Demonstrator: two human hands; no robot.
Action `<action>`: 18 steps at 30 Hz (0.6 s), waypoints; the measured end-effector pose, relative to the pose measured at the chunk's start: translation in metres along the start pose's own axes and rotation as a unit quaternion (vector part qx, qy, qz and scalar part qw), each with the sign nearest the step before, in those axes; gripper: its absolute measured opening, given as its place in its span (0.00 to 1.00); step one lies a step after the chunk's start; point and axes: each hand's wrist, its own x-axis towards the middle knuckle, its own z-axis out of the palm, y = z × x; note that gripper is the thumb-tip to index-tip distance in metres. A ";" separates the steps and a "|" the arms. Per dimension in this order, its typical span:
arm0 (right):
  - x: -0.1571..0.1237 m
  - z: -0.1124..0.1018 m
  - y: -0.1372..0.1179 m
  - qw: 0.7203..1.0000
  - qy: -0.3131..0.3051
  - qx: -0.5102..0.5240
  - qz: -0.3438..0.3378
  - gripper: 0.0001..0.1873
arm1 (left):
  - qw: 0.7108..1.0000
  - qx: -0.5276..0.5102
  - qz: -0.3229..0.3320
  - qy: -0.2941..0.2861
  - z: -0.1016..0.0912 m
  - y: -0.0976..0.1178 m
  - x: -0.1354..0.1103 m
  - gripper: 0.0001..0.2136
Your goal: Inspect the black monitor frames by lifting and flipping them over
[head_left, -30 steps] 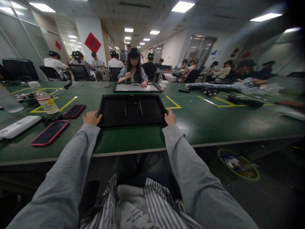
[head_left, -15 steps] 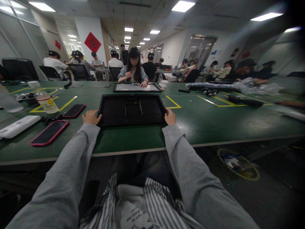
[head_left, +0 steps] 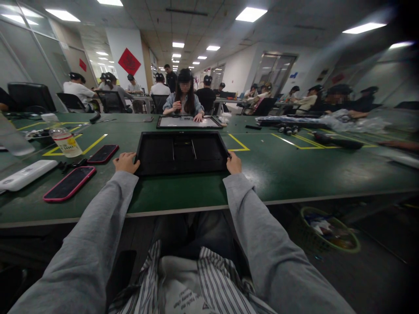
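A black rectangular frame panel (head_left: 182,152) lies flat on the green table (head_left: 278,170) straight ahead of me. My left hand (head_left: 126,162) grips its near left corner with curled fingers. My right hand (head_left: 233,163) holds the near right corner, fingers closed on the edge. Both grey sleeves reach forward over the table's front edge.
Two phones in pink cases (head_left: 69,183) (head_left: 102,153), a white device (head_left: 26,174) and a plastic bottle (head_left: 63,138) lie left. A person sits opposite at a white panel (head_left: 188,121). A green basket (head_left: 330,229) stands on the floor at right. Other workers sit behind.
My hands and the black panel stay as they were. The view has tipped slightly, and a person at the back has walked a little to the left.
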 end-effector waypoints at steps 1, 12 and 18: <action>0.000 -0.001 -0.001 1.000 0.001 0.000 0.001 0.29 | 1.000 0.000 0.004 0.005 -0.001 0.002 -0.001 0.21; -0.005 -0.028 -0.024 0.983 0.152 0.005 -0.100 0.32 | 0.986 -0.033 0.029 0.161 -0.048 0.031 -0.016 0.22; -0.009 -0.034 -0.029 0.976 0.193 0.003 -0.097 0.32 | 0.986 -0.038 0.033 0.158 -0.053 0.034 -0.017 0.22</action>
